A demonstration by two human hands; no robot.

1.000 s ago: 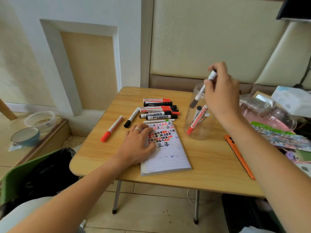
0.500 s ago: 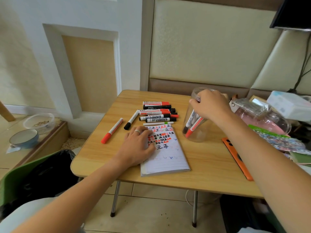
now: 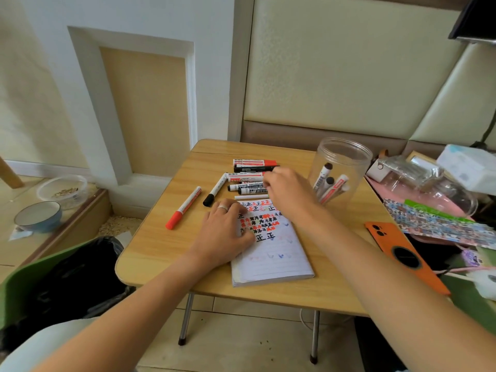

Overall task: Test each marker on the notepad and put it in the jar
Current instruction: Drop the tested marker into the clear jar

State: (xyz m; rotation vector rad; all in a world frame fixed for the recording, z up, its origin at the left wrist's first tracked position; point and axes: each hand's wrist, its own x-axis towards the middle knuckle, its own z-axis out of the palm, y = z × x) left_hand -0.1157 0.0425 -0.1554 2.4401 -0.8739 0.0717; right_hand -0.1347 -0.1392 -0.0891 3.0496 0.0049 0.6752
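My left hand (image 3: pixel 222 232) lies flat on the left side of the notepad (image 3: pixel 273 256), whose page carries red and black test marks. My right hand (image 3: pixel 290 194) reaches over the pile of red and black markers (image 3: pixel 248 178) behind the notepad. Its bent fingers touch the markers' right ends, and no marker is lifted. The clear jar (image 3: pixel 341 157) stands upright to the right of that hand, with several markers (image 3: pixel 331 189) leaning inside. A red-capped marker (image 3: pixel 183 208) and a black-capped marker (image 3: pixel 214 190) lie apart at the left. A thin white pen (image 3: pixel 251 197) rests along the notepad's top edge.
The small wooden table (image 3: pixel 166 245) has an orange phone (image 3: pixel 402 253) near its right edge. Plastic packaging and a sticker sheet (image 3: pixel 434 224) crowd the right side. A black-lined bin (image 3: pixel 75 275) stands at the lower left. Bowls (image 3: pixel 39 216) sit on a low ledge to the left.
My right hand has dropped its marker into the jar, let go, and moved left to the marker pile. My left hand has stayed on the notepad.
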